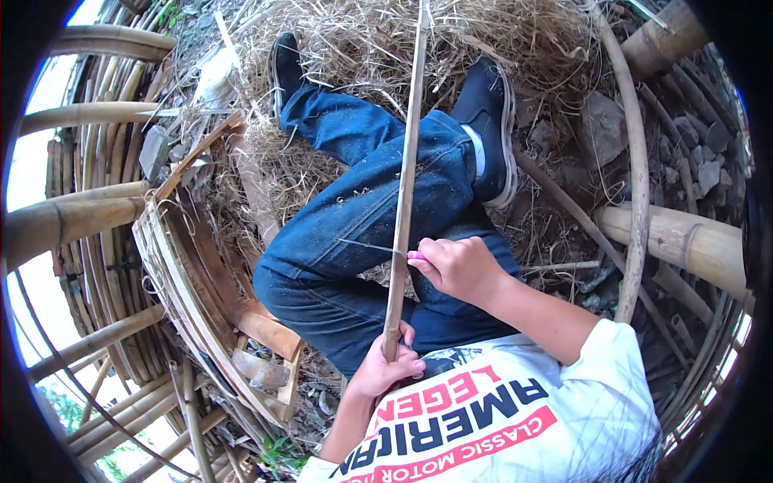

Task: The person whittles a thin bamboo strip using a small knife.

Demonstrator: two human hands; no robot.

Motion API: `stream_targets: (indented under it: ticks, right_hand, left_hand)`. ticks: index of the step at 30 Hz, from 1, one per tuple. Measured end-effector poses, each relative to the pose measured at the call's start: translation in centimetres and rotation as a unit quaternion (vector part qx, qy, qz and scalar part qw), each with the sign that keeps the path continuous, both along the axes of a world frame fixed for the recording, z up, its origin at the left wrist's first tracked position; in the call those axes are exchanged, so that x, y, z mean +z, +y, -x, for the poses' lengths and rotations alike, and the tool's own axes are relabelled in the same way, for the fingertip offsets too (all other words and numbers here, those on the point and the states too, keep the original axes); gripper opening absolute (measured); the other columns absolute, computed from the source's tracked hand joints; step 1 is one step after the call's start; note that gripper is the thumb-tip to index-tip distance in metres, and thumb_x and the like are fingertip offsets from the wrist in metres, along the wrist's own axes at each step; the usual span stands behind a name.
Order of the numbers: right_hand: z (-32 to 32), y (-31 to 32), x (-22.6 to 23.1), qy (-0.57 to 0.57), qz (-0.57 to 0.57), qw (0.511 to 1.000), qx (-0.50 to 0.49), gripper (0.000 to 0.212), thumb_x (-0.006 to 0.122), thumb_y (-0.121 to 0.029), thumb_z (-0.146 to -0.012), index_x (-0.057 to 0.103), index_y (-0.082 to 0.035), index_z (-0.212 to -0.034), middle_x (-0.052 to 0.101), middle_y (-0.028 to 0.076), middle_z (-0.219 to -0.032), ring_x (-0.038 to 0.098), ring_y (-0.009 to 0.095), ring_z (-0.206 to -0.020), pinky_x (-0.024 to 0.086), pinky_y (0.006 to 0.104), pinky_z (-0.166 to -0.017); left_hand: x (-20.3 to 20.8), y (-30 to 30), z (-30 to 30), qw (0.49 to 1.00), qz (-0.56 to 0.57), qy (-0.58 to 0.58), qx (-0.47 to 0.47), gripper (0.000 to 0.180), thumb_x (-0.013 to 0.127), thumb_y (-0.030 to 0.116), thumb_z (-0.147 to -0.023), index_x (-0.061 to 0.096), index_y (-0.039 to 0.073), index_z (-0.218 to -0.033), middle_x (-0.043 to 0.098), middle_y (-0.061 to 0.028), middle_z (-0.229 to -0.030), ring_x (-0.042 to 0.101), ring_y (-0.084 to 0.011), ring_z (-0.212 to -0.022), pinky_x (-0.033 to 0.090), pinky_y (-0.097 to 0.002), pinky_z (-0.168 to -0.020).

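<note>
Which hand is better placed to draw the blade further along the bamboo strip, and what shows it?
The right hand. It grips the knife with its blade against the bamboo strip, while the left hand clamps the strip's near end, steadying it.

Soft daylight, sharp in the middle, warped and dark at the rim

Even, shadowless light falls on the jeans (362, 201) and dry straw (451, 32) — no hard glare there, though the sky at the left edge burns out to white. Bamboo poles (80, 217) bow strongly near the rim — fisheye bending — and a black vignette rings the frame. Focus holds across the centre; the outer edges go slightly soft.
</note>
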State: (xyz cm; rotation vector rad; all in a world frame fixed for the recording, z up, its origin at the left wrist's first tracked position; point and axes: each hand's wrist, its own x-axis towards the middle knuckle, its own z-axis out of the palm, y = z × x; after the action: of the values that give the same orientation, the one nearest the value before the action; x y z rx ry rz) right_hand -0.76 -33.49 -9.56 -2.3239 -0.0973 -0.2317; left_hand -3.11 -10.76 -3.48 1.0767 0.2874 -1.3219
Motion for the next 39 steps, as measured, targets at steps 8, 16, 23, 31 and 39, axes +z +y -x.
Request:
stream_targets:
  ticks: [8,16,23,31,39]
  right_hand:
    - [2.3,-1.7,0.2,0.038,0.008,0.999,0.019,0.027,0.061,-0.030,-0.093,0.054,-0.009,-0.079,0.061,0.009,-0.059,0.064,0.026,-0.052,0.049,0.0369,-0.044]
    - [1.1,-0.9,0.2,-0.005,0.019,0.998,0.063,0.027,0.062,-0.032,-0.093,0.054,-0.010,-0.078,0.057,0.007,-0.057,0.062,0.025,-0.050,0.047,0.0352,-0.043]
    - [1.6,0.7,-1.0,0.003,-0.024,0.999,0.022,0.025,0.063,-0.027,-0.092,0.052,-0.009,-0.078,0.060,0.008,-0.061,0.063,0.026,-0.054,0.049,0.0362,-0.046]
    - [3.1,-0.5,-0.4,0.021,0.019,0.999,0.044,0.024,0.064,-0.028,-0.092,0.054,-0.010,-0.079,0.059,0.007,-0.059,0.063,0.025,-0.052,0.048,0.0352,-0.044]
    - [1.2,0.8,0.0,0.024,0.032,0.998,0.056,0.024,0.064,-0.026,-0.091,0.052,-0.010,-0.078,0.059,0.007,-0.058,0.062,0.026,-0.051,0.048,0.0361,-0.044]
  left_hand:
    - [1.2,-0.4,0.4,0.999,-0.039,-0.006,-0.019,0.044,0.068,-0.008,-0.083,0.032,0.010,-0.100,0.036,0.0092,-0.057,0.035,0.0005,-0.049,0.027,-0.0182,-0.049]
    - [1.3,1.4,1.1,0.999,-0.039,0.012,-0.016,0.043,0.065,-0.012,-0.082,0.033,0.011,-0.098,0.032,0.0096,-0.058,0.033,0.0003,-0.050,0.024,-0.0181,-0.049]
    - [1.4,-0.1,0.7,0.999,-0.026,0.042,-0.006,0.045,0.064,-0.016,-0.079,0.031,0.012,-0.095,0.033,0.0095,-0.058,0.034,0.0000,-0.049,0.023,-0.0189,-0.048]
    - [0.5,1.7,2.0,1.000,0.005,0.018,-0.020,0.042,0.066,-0.009,-0.083,0.032,0.011,-0.098,0.030,0.0111,-0.057,0.032,0.0014,-0.048,0.024,-0.0185,-0.047]
    - [0.5,1.4,1.2,1.000,0.003,0.007,-0.019,0.043,0.065,-0.012,-0.081,0.032,0.011,-0.097,0.029,0.0103,-0.057,0.031,0.0013,-0.048,0.023,-0.0184,-0.048]
